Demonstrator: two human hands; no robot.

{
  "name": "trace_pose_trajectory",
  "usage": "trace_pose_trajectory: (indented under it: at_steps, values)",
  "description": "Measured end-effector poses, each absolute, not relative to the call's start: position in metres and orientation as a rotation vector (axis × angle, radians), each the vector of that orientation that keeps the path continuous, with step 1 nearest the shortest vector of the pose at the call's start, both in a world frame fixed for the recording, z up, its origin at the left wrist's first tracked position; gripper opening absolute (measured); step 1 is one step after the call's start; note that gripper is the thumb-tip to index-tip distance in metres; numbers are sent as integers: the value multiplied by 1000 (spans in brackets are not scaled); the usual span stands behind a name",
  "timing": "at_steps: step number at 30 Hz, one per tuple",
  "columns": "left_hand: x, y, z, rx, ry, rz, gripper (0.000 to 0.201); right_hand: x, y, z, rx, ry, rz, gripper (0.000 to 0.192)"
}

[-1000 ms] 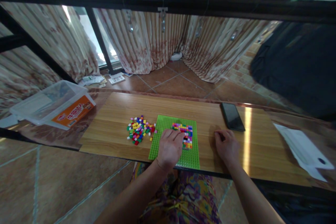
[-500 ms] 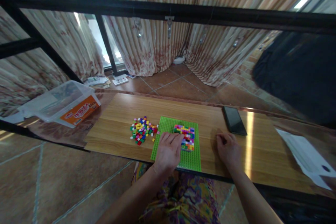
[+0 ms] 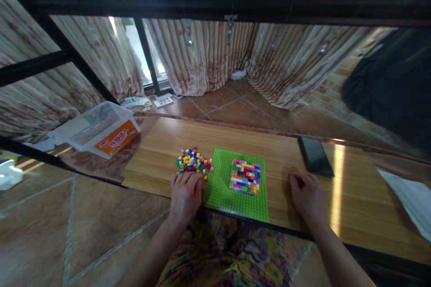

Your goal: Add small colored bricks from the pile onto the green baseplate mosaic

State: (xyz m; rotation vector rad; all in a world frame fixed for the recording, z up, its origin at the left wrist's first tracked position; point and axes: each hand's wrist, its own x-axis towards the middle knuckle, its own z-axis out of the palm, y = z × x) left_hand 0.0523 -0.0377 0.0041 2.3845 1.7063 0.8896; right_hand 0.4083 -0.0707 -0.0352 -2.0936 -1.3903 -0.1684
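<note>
A tub (image 3: pixel 101 129) sits far left on the tabletop (image 3: pixel 279 154). The left hand (image 3: pixel 184 195) lies flat, fingers (image 3: pixel 188 178) released, the loose bricks (image 3: pixel 194 162) at their 12 o'clock, just beyond the tips. At 3 o'clock lies the green baseplate (image 3: pixel 220 188) carrying a brick block (image 3: pixel 245 176). The right hand (image 3: pixel 307 195) rests loosely curled, holding nothing, a phone (image 3: pixel 315 156) at its 12 o'clock.

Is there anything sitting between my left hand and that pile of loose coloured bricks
Nothing visible. The left hand lies flat on the table just on the near side of the loose bricks, fingertips nearly at the pile's edge. The green baseplate lies to its right.
</note>
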Motion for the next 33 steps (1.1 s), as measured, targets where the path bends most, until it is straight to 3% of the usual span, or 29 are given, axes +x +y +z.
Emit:
trace_pose_trajectory:
  at_steps: [20,33]
  values:
    - [74,-30,7,2533,1778,484,23,408,-71,-35,-2076,-1386,-161,28]
    - [102,-35,33,2263,1409,922,21,407,-72,-32,-2075,-1397,-129,29]
